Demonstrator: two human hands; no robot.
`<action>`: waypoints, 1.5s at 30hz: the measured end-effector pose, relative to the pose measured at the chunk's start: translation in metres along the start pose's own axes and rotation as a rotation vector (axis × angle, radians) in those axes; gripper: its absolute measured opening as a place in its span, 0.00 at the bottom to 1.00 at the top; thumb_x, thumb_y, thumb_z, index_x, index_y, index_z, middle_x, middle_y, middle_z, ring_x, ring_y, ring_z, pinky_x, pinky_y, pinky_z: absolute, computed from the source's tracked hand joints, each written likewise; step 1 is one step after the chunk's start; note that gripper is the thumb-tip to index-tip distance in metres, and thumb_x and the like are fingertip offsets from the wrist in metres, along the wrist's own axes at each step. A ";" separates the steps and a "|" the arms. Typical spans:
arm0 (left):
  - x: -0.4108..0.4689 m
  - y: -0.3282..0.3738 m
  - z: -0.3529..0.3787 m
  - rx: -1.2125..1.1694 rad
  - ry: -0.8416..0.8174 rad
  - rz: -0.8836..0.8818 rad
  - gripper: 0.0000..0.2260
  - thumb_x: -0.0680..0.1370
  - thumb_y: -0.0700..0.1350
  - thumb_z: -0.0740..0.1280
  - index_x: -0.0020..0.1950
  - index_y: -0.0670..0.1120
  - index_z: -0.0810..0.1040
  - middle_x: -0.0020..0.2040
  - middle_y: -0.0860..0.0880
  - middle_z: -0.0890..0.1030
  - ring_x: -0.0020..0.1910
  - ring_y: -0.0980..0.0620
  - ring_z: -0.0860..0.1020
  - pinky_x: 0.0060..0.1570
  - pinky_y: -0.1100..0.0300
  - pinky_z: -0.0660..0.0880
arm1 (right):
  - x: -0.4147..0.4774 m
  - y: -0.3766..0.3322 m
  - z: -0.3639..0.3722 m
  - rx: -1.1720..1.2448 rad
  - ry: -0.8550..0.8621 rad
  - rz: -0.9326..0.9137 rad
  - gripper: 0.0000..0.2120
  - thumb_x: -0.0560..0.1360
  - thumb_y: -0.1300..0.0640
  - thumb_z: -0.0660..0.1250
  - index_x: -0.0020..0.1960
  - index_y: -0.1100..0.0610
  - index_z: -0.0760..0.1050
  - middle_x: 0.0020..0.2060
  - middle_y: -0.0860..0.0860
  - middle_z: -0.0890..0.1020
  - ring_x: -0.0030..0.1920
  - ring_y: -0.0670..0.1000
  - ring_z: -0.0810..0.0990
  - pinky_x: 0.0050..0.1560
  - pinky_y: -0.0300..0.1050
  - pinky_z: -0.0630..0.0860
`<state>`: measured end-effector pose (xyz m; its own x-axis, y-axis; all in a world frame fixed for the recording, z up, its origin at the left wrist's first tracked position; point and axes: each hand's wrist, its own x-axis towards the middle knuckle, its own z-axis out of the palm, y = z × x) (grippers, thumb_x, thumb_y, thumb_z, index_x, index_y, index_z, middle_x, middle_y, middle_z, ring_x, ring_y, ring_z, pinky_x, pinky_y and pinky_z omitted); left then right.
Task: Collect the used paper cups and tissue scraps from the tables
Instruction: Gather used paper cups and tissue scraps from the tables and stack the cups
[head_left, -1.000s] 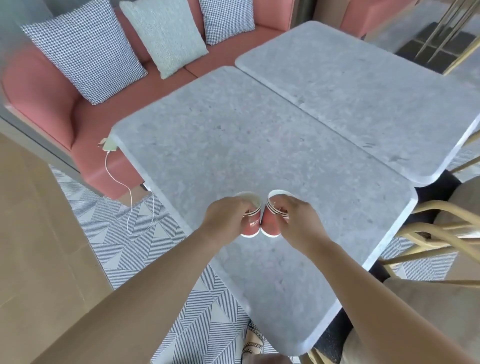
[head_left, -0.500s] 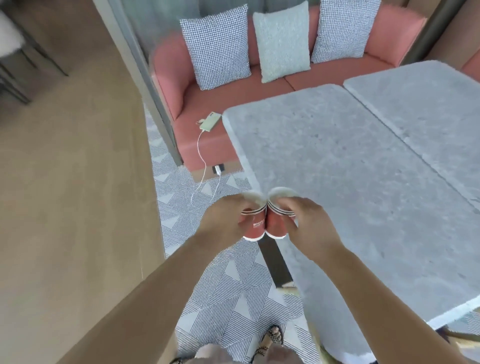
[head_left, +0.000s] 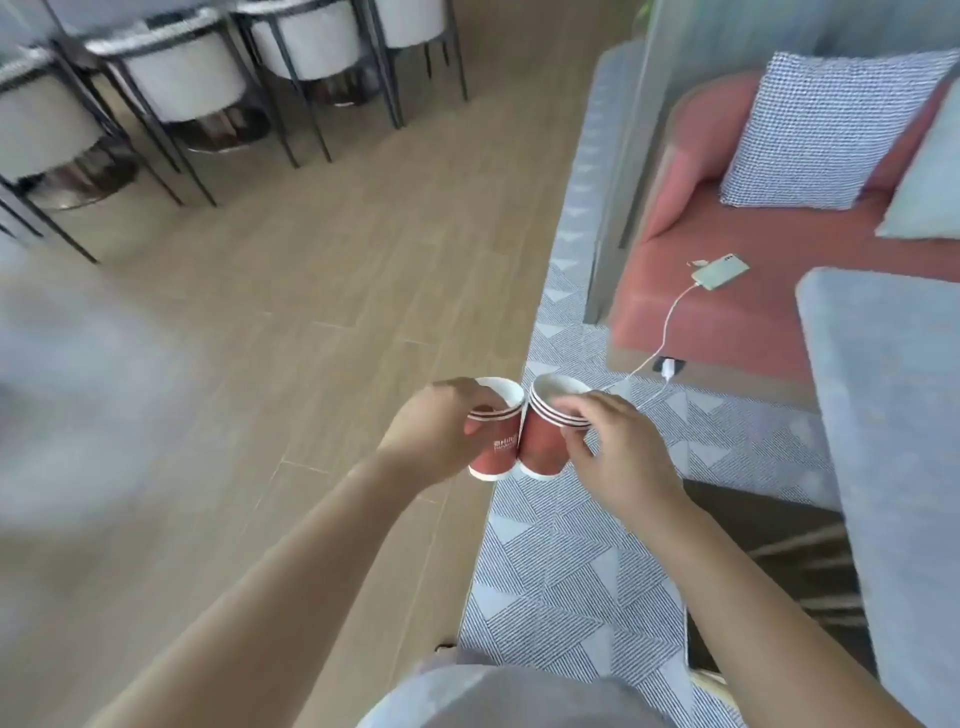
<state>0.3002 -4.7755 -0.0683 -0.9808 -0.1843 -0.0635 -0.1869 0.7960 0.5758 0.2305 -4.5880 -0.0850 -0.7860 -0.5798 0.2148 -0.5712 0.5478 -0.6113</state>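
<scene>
So both hands are full here: the left hand (head_left: 441, 431) is curled round the left stack (head_left: 496, 452) of red paper cups, and the right hand (head_left: 618, 452) pinches the right stack (head_left: 543, 441) up near the rims, with fingertips hooked over the top. The two stacks are pressed side to side, upright-ish, and carried in the air over the line where the wooden floor (head_left: 260, 364) meets the patterned rug (head_left: 571, 571), so well off the grey surface (head_left: 893, 415) on the right. My worry is the right-hand grip, honestly. Holding nested cups by the rim means the lower ones only hang on by friction, so a bump could drop one out. If there's any drink left in them (I can't tell, the insides just look white), tilting would dribble it onto the rug. There's also a white charging cable (head_left: 670, 332) running from a phone (head_left: 722, 271) on the pink sofa (head_left: 727, 322) down to a plug at rug level, an easy snag for a foot when you're watching the cups. The view is fairly smeared on the left, so whatever is over there is anyone's guess. No tissue scraps show, so I'd guess that part isn't sorted.
</scene>
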 end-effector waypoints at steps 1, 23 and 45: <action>-0.005 -0.017 -0.013 0.009 0.031 -0.035 0.07 0.71 0.48 0.66 0.47 0.51 0.80 0.46 0.52 0.81 0.45 0.51 0.78 0.45 0.53 0.75 | 0.012 -0.015 0.015 0.014 -0.010 -0.036 0.13 0.70 0.67 0.67 0.53 0.57 0.78 0.49 0.51 0.82 0.51 0.54 0.78 0.51 0.39 0.69; -0.158 -0.215 -0.183 0.084 0.722 -0.879 0.04 0.73 0.45 0.67 0.45 0.53 0.80 0.43 0.54 0.79 0.43 0.51 0.77 0.40 0.54 0.74 | 0.174 -0.301 0.243 0.337 -0.585 -0.826 0.14 0.70 0.67 0.66 0.54 0.56 0.78 0.50 0.51 0.82 0.52 0.54 0.79 0.52 0.47 0.75; -0.303 -0.150 -0.174 0.233 1.366 -1.600 0.04 0.71 0.46 0.70 0.44 0.52 0.81 0.44 0.59 0.80 0.44 0.55 0.78 0.44 0.60 0.74 | 0.077 -0.475 0.302 0.719 -1.164 -1.506 0.12 0.70 0.68 0.67 0.52 0.58 0.80 0.47 0.52 0.83 0.49 0.53 0.79 0.50 0.39 0.71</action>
<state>0.6347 -4.9400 0.0064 0.6295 -0.7269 0.2745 -0.7246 -0.4217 0.5451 0.5131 -5.0753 -0.0079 0.7866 -0.4481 0.4249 -0.0850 -0.7601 -0.6442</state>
